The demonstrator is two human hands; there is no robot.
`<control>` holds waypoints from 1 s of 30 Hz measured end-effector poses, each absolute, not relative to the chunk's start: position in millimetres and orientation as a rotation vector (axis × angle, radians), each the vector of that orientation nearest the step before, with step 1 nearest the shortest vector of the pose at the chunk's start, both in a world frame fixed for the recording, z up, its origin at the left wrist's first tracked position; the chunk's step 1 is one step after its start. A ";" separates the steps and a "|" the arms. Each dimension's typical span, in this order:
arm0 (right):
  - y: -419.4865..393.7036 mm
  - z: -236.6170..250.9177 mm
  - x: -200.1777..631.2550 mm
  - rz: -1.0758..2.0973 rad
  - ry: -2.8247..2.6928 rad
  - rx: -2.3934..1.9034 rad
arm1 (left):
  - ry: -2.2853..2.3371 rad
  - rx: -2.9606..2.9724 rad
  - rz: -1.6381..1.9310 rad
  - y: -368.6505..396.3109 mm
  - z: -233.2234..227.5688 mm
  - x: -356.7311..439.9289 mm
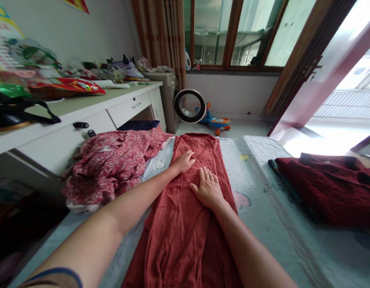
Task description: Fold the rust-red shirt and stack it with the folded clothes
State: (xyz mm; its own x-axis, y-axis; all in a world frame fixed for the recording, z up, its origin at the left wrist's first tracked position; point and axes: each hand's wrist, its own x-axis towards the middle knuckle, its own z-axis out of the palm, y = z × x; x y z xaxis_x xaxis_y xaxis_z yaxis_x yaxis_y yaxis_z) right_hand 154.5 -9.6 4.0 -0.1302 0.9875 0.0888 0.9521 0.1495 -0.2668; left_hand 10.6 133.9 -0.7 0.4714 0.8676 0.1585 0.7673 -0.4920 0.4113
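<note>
A long rust-red garment [185, 228] lies spread lengthwise down the middle of a pale blue quilted bed cover [263, 192]. My left hand [183, 161] rests flat on the garment near its left edge, fingers together and pointing away from me. My right hand [208, 188] presses flat on the cloth just right of it and closer to me, fingers slightly apart. Neither hand grips the fabric.
A crumpled red floral garment [113, 164] lies heaped at the bed's left. A folded dark maroon cloth [326, 184] sits at the right. A cluttered white desk [83, 108] stands left. A washing machine [169, 100], toy car [216, 120] and open door [317, 80] are beyond.
</note>
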 end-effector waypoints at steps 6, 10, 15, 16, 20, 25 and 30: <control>-9.0 3.6 156.6 0.157 -2.239 -1.910 | 1.310 2.501 0.220 50.4 2.2 -5.1; -8.9 2.7 155.1 0.090 -2.264 -1.913 | 1.547 2.613 0.259 17.1 -3.4 -10.1; -7.1 8.4 153.0 0.096 -2.300 -1.976 | 1.649 2.623 0.223 10.8 -5.0 -6.0; -7.8 10.9 152.8 0.112 -2.304 -1.994 | 1.653 2.618 0.218 11.1 -3.8 -5.9; -22.9 19.8 149.8 0.132 -2.361 -1.964 | 1.610 2.596 0.227 11.7 1.1 -9.3; -69.3 21.7 145.3 0.279 -2.530 -1.748 | 1.535 2.578 0.285 13.9 1.3 -13.5; -112.0 28.1 151.9 0.420 -2.567 -1.600 | 1.520 2.588 0.285 9.6 6.3 -10.7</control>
